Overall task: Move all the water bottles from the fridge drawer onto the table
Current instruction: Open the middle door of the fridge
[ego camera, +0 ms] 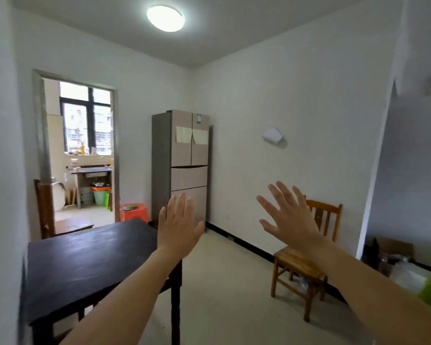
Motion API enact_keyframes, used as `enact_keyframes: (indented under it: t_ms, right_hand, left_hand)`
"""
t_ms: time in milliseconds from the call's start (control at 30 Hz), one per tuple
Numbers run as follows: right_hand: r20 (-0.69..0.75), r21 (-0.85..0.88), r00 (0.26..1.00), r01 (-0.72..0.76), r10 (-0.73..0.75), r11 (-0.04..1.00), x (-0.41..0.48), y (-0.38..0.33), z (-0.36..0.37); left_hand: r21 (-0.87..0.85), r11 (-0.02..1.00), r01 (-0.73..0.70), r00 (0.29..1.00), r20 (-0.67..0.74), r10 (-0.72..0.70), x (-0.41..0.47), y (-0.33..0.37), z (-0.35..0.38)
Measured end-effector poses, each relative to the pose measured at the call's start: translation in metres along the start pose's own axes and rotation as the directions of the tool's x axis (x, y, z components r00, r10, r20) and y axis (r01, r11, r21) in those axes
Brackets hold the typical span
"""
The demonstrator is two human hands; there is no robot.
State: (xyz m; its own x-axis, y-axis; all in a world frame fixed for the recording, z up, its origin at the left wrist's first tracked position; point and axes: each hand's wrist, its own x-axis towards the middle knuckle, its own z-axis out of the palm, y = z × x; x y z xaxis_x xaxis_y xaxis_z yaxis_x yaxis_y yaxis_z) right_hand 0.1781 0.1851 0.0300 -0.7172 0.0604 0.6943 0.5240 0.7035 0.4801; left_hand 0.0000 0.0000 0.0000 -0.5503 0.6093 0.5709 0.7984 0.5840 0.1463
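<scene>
In the far corner, the fridge [181,155] is shown with its drawers [189,177] closed, the water bottles presumably hidden inside. The left hand [178,226] and right hand [290,220] are raised, fingers spread, nothing held, presumably before approach; the table [85,257] stands nearby.

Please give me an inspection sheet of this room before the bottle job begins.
Surface: dark wooden table, left foreground.
Job's things: tall beige fridge in the far corner, doors and drawers shut; water bottles, nothing seen.
Clutter: orange plastic stool left of the fridge, something green on it; brown cardboard box at right edge.
Hands: left hand and right hand raised, fingers straight, holding nothing.
Cables: nothing seen.
Surroundings: brown wooden chair by the right wall; open doorway to a kitchen behind the table.
</scene>
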Motion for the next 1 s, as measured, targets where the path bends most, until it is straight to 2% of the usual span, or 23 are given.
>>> enact_keyframes:
  t_ms: [100,233,400,600,700,800,1000]
  right_hand:
    - [0.057,-0.013,0.998,-0.004,0.005,1.000,0.014,0.004,0.038]
    - [0.059,-0.031,0.998,-0.024,0.026,0.999,0.034,0.021,0.093]
    - [0.041,0.030,0.997,-0.070,0.069,0.997,0.068,0.031,0.171]
    - [0.054,0.106,0.998,-0.046,0.040,0.993,0.099,0.016,0.273]
    - [0.079,0.087,0.997,-0.030,0.023,0.996,0.114,0.016,0.309]
    - [0.116,0.065,0.993,-0.044,0.037,0.997,0.131,0.029,0.337]
    - [0.095,0.040,0.989,-0.117,0.113,0.992,0.165,0.065,0.388]
  left_hand:
    - [0.008,0.999,0.037,0.999,-0.006,-0.037,0.032,-0.003,0.038]
    - [0.035,0.999,-0.030,0.999,-0.016,0.030,0.079,-0.001,0.075]
    - [0.062,0.997,-0.038,0.999,0.028,0.036,0.128,-0.017,0.128]
    - [0.107,0.993,-0.050,0.995,0.086,0.041,0.179,-0.046,0.198]
    - [0.114,0.992,-0.058,0.992,0.119,0.045,0.211,-0.060,0.227]
    - [0.028,0.998,-0.056,0.993,0.107,0.052,0.254,-0.065,0.248]
    - [-0.221,0.972,-0.083,0.993,0.065,0.099,0.327,-0.054,0.295]
